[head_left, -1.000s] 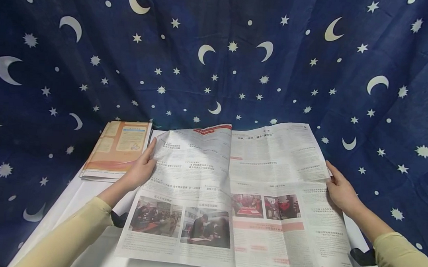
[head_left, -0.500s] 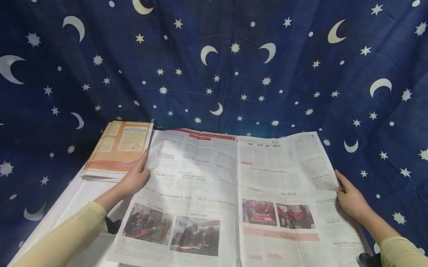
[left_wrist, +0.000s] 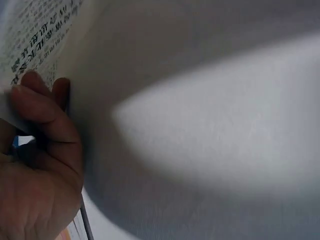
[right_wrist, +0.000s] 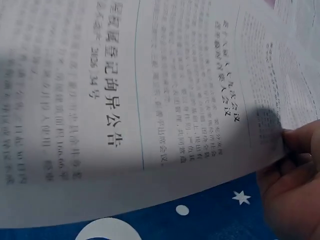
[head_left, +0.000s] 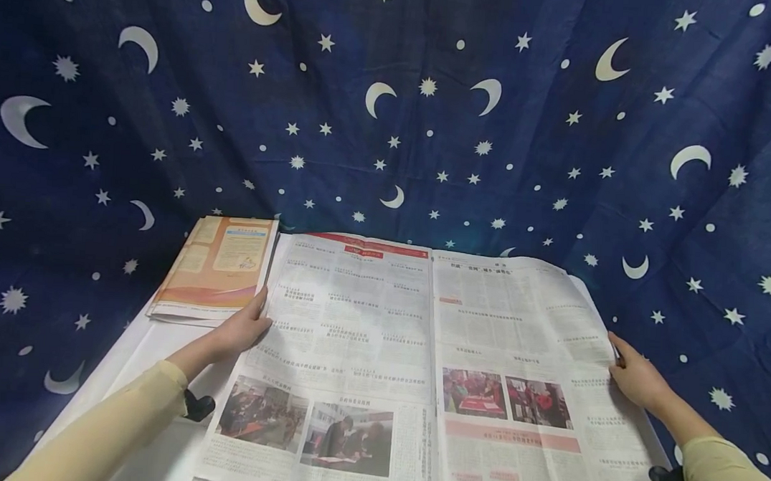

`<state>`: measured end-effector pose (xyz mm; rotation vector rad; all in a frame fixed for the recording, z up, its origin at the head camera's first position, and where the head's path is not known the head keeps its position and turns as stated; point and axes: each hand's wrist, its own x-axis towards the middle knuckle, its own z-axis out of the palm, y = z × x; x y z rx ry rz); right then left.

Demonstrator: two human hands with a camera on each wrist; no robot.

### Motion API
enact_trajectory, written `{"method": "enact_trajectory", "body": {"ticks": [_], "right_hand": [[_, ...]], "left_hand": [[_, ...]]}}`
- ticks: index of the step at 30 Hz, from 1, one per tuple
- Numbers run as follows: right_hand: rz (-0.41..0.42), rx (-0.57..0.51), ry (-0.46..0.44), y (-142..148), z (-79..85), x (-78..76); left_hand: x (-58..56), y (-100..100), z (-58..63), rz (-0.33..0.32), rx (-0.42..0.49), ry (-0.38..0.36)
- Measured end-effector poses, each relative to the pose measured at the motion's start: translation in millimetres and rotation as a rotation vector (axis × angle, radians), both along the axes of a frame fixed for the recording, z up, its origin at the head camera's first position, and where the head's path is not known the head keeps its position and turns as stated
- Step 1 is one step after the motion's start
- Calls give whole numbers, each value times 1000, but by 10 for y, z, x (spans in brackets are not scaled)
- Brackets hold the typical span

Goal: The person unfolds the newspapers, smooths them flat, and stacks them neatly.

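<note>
A newspaper (head_left: 347,368) lies spread wide in the head view, with photos on both pages and a red band along the top of the left one. My left hand (head_left: 242,331) grips its left edge; the left wrist view shows the curled fingers (left_wrist: 55,122) at the paper. At the right edge, my right hand (head_left: 638,377) pinches the sheet between thumb and fingers. The right wrist view shows printed columns on a curving page (right_wrist: 120,100) beside that hand (right_wrist: 295,185). Paper hides part of the left fingertips in the head view.
An orange printed stack of folded paper (head_left: 219,269) sits at the back left, close to my left hand. Under everything is a white table (head_left: 118,372). A dark blue cloth (head_left: 392,90) with moons and stars hangs behind and around the table.
The left page has swung left and flattened, so the newspaper is spread wider. Its right page has sunk lower. Both hands have come down slightly, still holding the edges.
</note>
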<state>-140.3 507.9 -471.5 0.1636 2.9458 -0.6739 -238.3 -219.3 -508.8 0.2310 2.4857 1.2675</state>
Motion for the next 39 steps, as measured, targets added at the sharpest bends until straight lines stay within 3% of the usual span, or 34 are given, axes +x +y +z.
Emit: {"method": "enact_trajectory", "body": {"ticks": [8, 19, 26, 34, 39], "right_hand": [[-14, 35, -36, 98, -89, -12], [-23, 127, -87, 70, -121, -49], [53, 216, -93, 26, -120, -48], [46, 241, -97, 31, -135, -72], [-7, 253, -122, 41, -157, 0]], "left_hand": [[17, -43, 20, -19, -131, -57], [73, -23, 46, -88, -374, 88], [86, -15, 104, -99, -474, 131], [51, 28, 124, -100, -527, 155], [82, 77, 156, -106, -621, 227]]}}
